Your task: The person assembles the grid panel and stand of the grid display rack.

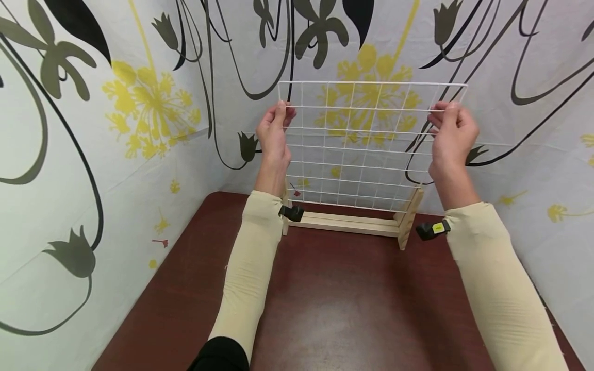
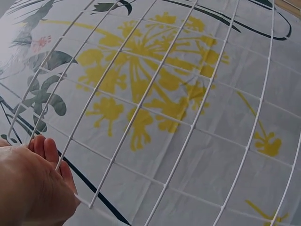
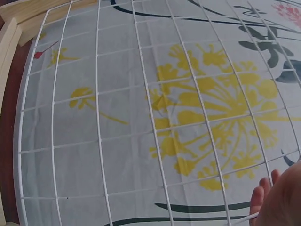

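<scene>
A white wire grid panel [image 1: 357, 130] stands up between my two hands in the head view. My left hand [image 1: 275, 129] pinches its left edge near the top, thumb in front and fingers behind. On the opposite edge, at about the same height, my right hand [image 1: 452, 134] grips the wire likewise. The panel's lower end overlaps a light wooden stand [image 1: 345, 224] with slanted side pieces. In the left wrist view the left fingers [image 2: 47, 149] curl at the wire's edge; the right fingers [image 3: 257, 194] do so in the right wrist view.
The stand rests at the back of a dark red-brown table [image 1: 325, 304]. A patterned cloth [image 1: 153, 154] with yellow flowers and dark stems hangs behind and along both sides. Each sleeve carries a small black camera at the wrist.
</scene>
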A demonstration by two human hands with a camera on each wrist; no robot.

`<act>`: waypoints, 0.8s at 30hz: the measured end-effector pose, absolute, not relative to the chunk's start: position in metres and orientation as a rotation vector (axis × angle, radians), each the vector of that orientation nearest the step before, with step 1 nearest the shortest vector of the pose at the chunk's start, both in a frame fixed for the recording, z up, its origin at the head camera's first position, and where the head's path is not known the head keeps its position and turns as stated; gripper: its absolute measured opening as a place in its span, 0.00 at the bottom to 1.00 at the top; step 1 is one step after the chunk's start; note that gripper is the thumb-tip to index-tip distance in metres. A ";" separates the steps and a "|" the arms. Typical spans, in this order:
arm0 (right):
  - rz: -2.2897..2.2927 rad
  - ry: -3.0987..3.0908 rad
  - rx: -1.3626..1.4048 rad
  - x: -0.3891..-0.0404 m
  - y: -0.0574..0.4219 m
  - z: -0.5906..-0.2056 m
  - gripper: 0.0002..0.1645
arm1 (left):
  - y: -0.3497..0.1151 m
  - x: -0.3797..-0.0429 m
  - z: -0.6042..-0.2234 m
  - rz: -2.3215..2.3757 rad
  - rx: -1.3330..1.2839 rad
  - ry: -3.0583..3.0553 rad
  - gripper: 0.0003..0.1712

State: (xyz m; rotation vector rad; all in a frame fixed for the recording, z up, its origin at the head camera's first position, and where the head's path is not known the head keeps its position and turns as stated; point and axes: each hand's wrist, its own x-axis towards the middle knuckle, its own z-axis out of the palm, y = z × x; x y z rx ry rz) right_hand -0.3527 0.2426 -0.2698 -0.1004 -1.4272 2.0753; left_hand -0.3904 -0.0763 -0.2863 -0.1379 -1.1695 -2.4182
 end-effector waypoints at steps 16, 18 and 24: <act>2.044 -1.467 -0.105 -0.354 0.246 -0.291 0.18 | -0.078 -0.393 -0.303 -2.416 -0.147 -1.197 0.09; 2.041 -1.479 -0.111 -0.355 0.246 -0.294 0.18 | -0.078 -0.394 -0.306 -2.423 -0.139 -1.195 0.09; 2.034 -1.530 -0.139 -0.356 0.247 -0.304 0.18 | -0.078 -0.394 -0.315 -2.418 -0.118 -1.214 0.10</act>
